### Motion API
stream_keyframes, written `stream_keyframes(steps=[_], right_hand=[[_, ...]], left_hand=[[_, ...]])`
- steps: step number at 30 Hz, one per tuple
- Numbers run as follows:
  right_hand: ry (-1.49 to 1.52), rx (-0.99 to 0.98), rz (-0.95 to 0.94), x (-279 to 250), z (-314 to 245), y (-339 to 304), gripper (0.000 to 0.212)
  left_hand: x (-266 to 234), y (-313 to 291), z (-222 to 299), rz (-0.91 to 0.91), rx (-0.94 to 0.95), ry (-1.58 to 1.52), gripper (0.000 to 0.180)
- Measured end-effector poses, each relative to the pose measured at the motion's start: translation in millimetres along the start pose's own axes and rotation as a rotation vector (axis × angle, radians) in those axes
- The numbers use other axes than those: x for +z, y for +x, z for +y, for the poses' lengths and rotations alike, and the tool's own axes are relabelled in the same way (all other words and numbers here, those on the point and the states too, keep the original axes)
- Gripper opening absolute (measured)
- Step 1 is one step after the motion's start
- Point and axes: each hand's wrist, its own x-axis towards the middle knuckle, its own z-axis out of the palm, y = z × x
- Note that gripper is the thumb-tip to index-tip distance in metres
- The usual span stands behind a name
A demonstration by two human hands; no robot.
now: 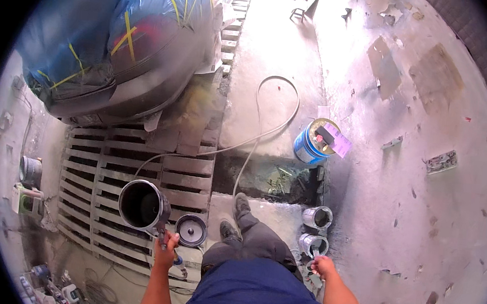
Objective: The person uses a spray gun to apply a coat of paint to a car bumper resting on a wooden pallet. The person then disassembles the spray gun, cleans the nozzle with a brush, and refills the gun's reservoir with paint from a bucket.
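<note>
My left hand is closed round the handle of a spray gun with a blue fitting. A large open dark cup sits at the gun's far end, its mouth facing up. Beside it is a round dark lid with a pale rim. My right hand pinches a thin pale strip at the mouth of an open metal can. How far the strip reaches inside is hidden. Just beyond stands a second open metal can.
A car wrapped in blue plastic and yellow tape stands ahead left, beside slatted floor grating. A pale hose loops over the floor. Ahead right stands a blue bucket, near a recessed pit. A stained wall rises right.
</note>
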Motion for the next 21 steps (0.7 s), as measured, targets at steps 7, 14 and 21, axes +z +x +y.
stream_keyframes(steps=[7, 14, 21], right_hand=[[-0.069, -0.111, 0.036, -12, -38, 16, 0.014], [-0.074, -0.249, -0.038, -26, -145, 76, 0.022], [-0.127, -0.201, -0.035, -77, -242, 228, 0.020]], left_hand=[[28, 0, -8, 0.043, -0.072, -0.027, 0.023], [93, 27, -10, 0.065, -0.125, 0.123, 0.026], [198, 57, 17, 0.065, -0.186, 0.123, 0.018]])
